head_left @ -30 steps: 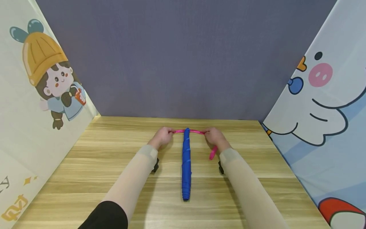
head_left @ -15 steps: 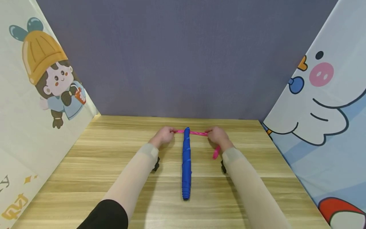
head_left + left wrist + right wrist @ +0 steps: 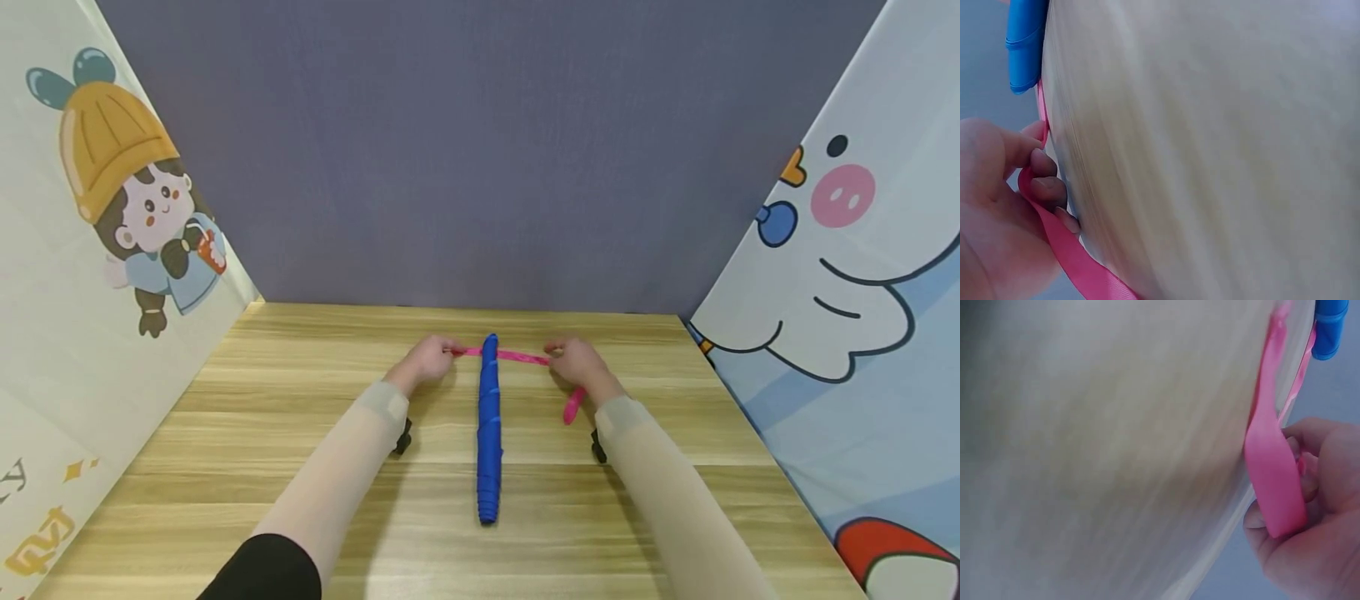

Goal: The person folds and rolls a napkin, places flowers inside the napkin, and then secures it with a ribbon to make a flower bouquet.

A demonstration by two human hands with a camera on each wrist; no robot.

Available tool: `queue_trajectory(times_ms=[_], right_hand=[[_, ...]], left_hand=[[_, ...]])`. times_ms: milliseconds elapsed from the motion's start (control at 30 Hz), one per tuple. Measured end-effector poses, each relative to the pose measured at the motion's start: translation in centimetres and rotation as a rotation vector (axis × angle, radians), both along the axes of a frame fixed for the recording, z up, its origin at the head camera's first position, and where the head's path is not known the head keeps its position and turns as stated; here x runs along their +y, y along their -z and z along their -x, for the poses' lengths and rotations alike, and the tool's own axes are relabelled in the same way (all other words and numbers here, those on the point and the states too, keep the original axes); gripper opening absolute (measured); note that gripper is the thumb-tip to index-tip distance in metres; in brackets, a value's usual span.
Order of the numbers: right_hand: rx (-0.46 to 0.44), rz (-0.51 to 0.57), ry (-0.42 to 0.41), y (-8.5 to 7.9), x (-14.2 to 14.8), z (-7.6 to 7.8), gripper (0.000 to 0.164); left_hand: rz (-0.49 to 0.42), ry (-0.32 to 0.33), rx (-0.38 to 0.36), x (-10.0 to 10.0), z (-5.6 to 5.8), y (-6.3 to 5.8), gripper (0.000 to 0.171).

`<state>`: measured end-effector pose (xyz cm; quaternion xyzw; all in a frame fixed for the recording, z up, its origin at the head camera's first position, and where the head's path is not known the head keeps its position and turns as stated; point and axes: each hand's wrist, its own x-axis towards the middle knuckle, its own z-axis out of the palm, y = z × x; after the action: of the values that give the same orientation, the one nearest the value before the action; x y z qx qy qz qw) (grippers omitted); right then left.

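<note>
A long blue rolled bundle (image 3: 489, 433), wrapped in a spiral, lies lengthwise on the wooden table. A pink ribbon (image 3: 522, 357) crosses beneath it near its far end. Left of the bundle, my left hand (image 3: 429, 358) pinches the ribbon between thumb and fingers; in the left wrist view a loose length of the ribbon (image 3: 1072, 253) trails from the curled fingers. My right hand (image 3: 577, 360) grips the ribbon's other side, right of the bundle. From that hand a tail of ribbon (image 3: 1275, 481) hangs out, twisting at its end.
The wooden table (image 3: 300, 433) reaches back to a grey-purple panel (image 3: 480, 158). Cartoon-printed panels stand along the left side (image 3: 45, 267) and right side (image 3: 915, 333). A dark wrist camera sits below each sleeve.
My hands have moved farther apart, the right one going more to the right. The ribbon has shifted slightly toward me along the bundle, which stays in place.
</note>
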<state>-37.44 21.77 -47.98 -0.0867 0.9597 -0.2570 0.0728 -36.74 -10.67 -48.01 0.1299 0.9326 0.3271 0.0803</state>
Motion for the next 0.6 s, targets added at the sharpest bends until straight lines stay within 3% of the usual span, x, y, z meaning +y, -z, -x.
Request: queue_trajectory(times_ms=[200, 433, 600], right_hand=[[0.037, 0.041, -0.047, 0.3, -0.7, -0.6, 0.04], [-0.001, 0.237, -0.11, 0.1, -1.6, -2.0, 0.035], [-0.026, 0.307, -0.174, -0.4, -2.8, -3.7, 0.019]], left_hand=[[-0.014, 0.025, 0.046, -0.9, -0.8, 0.4, 0.044], [-0.104, 0.072, 0.096, -1.0, -2.1, 0.5, 0.032], [-0.203, 0.137, 0.006, -0.7, -3.7, 0.1, 0.025]])
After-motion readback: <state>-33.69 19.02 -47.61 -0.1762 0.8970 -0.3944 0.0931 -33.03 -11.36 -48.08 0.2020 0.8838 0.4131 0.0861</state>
